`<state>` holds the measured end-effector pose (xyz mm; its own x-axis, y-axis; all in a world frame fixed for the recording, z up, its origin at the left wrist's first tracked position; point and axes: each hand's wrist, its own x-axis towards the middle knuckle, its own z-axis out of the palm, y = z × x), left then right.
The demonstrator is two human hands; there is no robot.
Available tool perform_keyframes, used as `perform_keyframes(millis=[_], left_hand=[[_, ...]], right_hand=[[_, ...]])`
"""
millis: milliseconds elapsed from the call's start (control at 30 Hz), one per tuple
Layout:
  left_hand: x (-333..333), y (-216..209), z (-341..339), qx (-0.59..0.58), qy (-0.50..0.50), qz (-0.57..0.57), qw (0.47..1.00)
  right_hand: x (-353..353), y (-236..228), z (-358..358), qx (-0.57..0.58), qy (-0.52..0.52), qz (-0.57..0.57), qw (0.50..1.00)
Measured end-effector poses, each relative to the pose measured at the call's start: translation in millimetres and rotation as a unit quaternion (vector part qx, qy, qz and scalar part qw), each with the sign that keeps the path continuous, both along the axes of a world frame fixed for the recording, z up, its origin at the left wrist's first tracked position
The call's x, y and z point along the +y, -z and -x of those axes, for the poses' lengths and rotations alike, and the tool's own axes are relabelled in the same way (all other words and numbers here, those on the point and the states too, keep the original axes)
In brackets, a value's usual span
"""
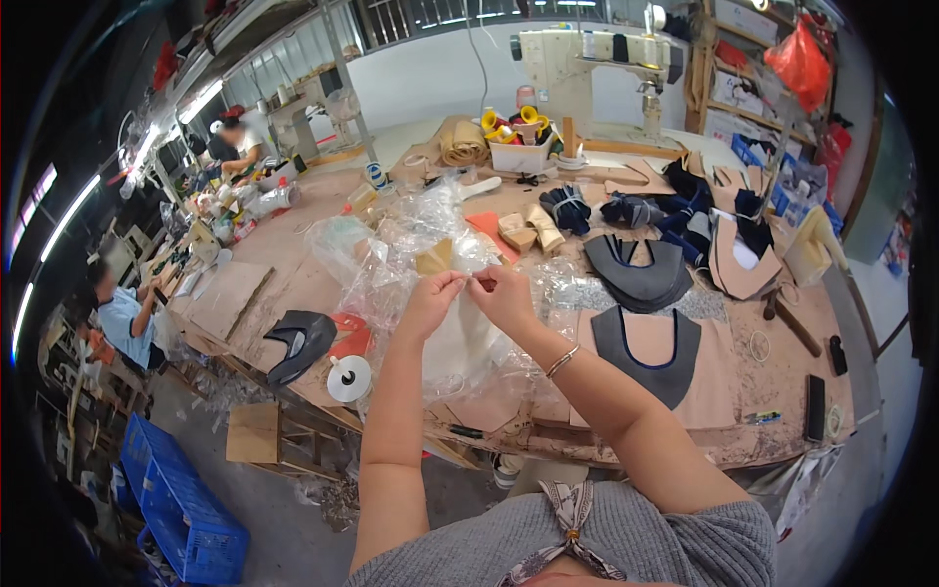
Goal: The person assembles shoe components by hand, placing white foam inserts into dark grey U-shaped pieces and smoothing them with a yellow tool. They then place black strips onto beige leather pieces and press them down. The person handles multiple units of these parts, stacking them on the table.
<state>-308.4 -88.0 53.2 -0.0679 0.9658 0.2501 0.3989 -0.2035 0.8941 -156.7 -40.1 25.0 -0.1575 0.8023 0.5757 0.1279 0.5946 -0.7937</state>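
Note:
My left hand (pixel 430 303) and my right hand (pixel 505 299) meet over the middle of the worktable, fingertips pinched close together. Whatever lies between the fingertips is too small to make out. Under and behind them spreads a heap of clear plastic bags (pixel 381 256), with a tan piece (pixel 434 256) just beyond my left hand. To the right of my right hand lie dark grey U-shaped shoe upper pieces (pixel 646 357), one on a beige sheet (pixel 706 401), and a stack of similar grey pieces (pixel 638 274) behind it.
A white roll (pixel 349 379) and dark curved pieces (pixel 298 344) lie left. A hammer (pixel 794 323) rests at the right. Behind are a white bin (pixel 520 157) with yellow cones and a sewing machine (pixel 597 59). A blue crate (pixel 181 509) stands on the floor; other people work at far left.

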Motion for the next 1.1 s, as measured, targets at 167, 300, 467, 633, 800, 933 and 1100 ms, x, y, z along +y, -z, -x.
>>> perform_keyframes(millis=[167, 300, 467, 633, 800, 933, 1100], left_hand=[[13, 20, 6, 0.234, -0.206, -0.157, 0.937], [22, 42, 23, 0.31, -0.261, -0.118, 0.907], [36, 67, 8, 0.355, -0.27, -0.097, 0.89], [49, 73, 2, 0.399, -0.302, -0.115, 0.858], [58, 72, -5, 0.401, -0.34, -0.093, 0.846], [75, 83, 38, 0.446, -0.381, 0.001, 0.81], [64, 89, 79, 0.415, -0.427, -0.038, 0.802]], right_hand=[[3, 19, -10, 0.166, -0.052, 0.267, 0.948], [-26, 43, -24, 0.312, -0.11, 0.369, 0.869], [-57, 64, -42, 0.356, -0.111, 0.379, 0.847], [-71, 73, -63, 0.37, -0.109, 0.367, 0.847], [-88, 75, -82, 0.382, -0.126, 0.358, 0.843], [-110, 66, -109, 0.385, -0.142, 0.315, 0.856], [-115, 43, -204, 0.369, -0.157, 0.296, 0.867]])
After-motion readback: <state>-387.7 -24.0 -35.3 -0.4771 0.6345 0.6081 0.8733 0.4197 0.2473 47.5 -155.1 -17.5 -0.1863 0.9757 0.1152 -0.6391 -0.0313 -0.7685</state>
